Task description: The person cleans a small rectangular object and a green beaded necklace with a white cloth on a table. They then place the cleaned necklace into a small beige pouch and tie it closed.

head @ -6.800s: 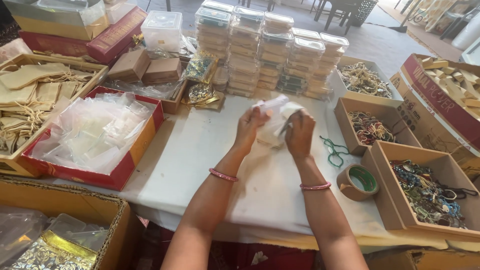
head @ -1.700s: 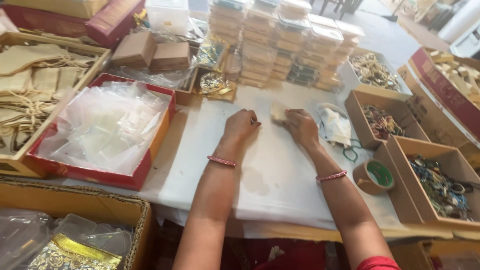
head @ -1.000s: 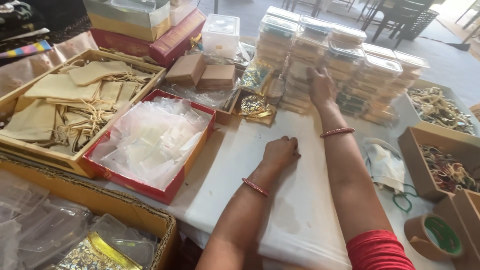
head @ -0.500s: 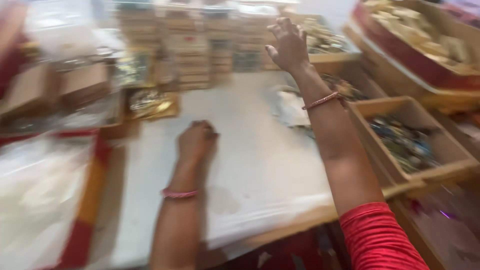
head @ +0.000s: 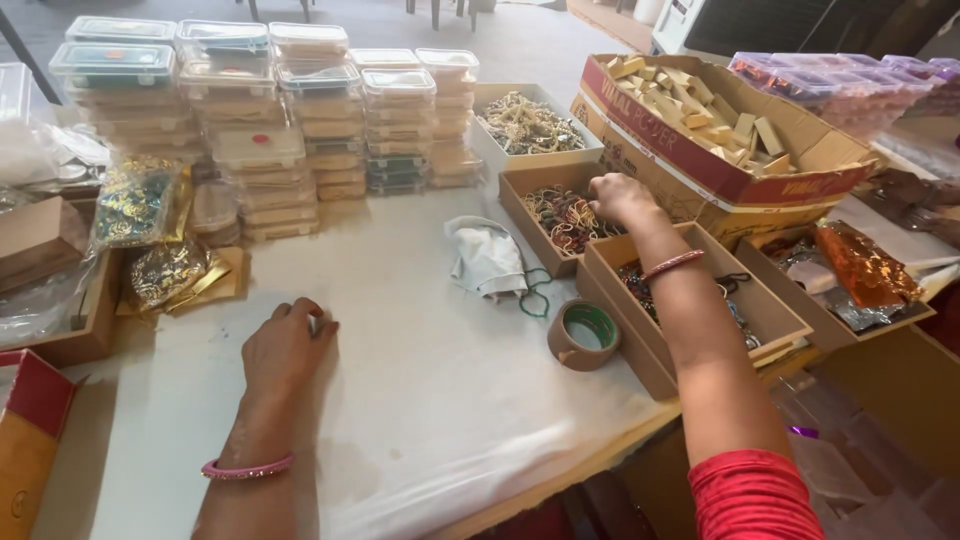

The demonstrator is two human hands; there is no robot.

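My left hand [head: 285,345] rests knuckles-up on the white table cover [head: 420,380], fingers curled; anything under it is hidden. My right hand [head: 618,197] reaches into a small cardboard box of coloured bangles [head: 562,215] at the right, fingers down among them; whether it grips one I cannot tell. A crumpled white cloth [head: 485,257] with a green cord lies between the hands. A roll of green tape [head: 584,335] sits just in front of the boxes.
Stacks of clear plastic boxes [head: 270,120] line the back. More open cardboard boxes of jewellery [head: 700,300] and a large carton of wooden pieces [head: 720,115] crowd the right. Gold packets [head: 165,270] lie at the left, a red box corner [head: 35,390] beyond.
My view has swung right. My right hand left the stacked plastic boxes and came down into the bangle box. My left hand stays on the table.
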